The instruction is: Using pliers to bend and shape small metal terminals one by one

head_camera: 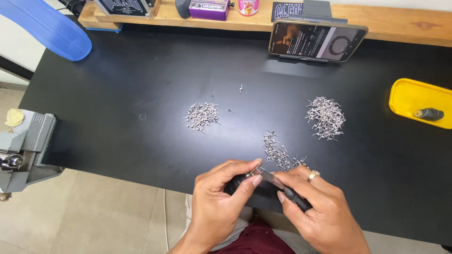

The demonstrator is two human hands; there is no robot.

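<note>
Fingers: left hand (216, 200) pinches a small metal pin (258, 169) between thumb and forefinger; right hand (325, 211) is closed around a slim black-handled tool with a clear tip (282, 187).
Position: both hands meet at the near edge of the black tabletop (117, 94).
Nearby: a loose pile of small silver pins (281, 154) lies just beyond the fingertips.
Farther: two more pin heaps (201, 115), a yellow plastic tray (414, 96).

Table (117, 94) is black; pin heaps (201, 115) silvery; tray (414, 96) yellow; vise (28, 146) grey; ring (313, 175) gold; board (47, 28) blue.
</note>
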